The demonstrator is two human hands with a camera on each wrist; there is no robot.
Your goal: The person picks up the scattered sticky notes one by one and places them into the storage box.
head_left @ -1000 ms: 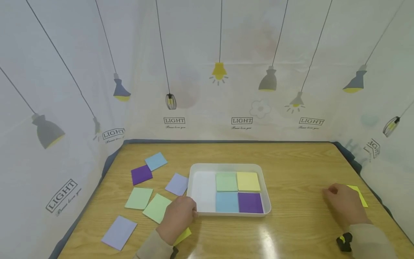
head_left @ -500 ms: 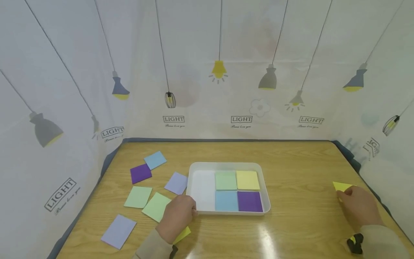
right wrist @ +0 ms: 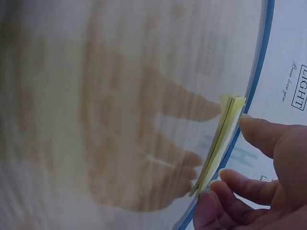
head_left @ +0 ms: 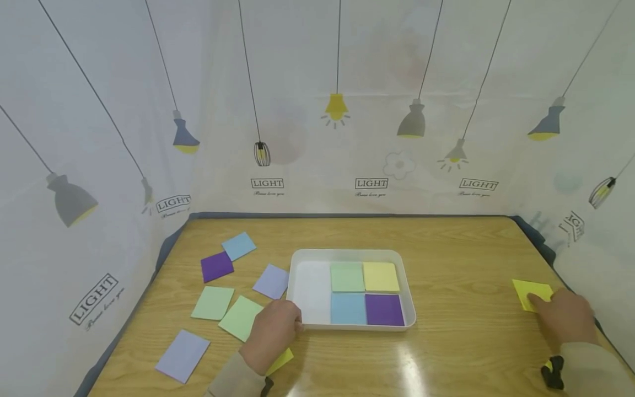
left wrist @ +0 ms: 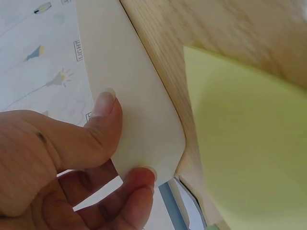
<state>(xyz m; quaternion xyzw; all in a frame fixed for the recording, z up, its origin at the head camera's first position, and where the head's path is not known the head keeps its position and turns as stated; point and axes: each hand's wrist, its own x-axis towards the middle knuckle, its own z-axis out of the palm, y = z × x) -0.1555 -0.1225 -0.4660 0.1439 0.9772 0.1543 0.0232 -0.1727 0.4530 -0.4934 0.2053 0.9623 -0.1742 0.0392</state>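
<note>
In the head view a white tray (head_left: 308,286) bears square sticky-note pads: a green pad (head_left: 347,277), a yellow pad (head_left: 381,277), a blue pad (head_left: 348,309) and a purple pad (head_left: 385,310). My left hand (head_left: 272,335) pinches the tray's near left corner; its thumb (left wrist: 103,127) lies on the wall in the left wrist view. At the far right, a bright yellow pad (head_left: 532,292) lies flat on the table. My right hand (head_left: 565,315) reaches over its right side, thumb overlapping it. In the right wrist view the fingers are parted around the pad's near edge.
Left of the tray lie a blue pad (head_left: 239,246), a purple pad (head_left: 216,267), lilac pads (head_left: 182,356) and green pads (head_left: 213,303). Another yellow pad (head_left: 280,361) is partly under my left wrist. Printed cloth walls (head_left: 317,165) enclose the wooden table (head_left: 461,259).
My right hand has shifted right across the bright yellow pad, uncovering its left part, while the pad stays about where it was. My left hand and the tray have not moved.
</note>
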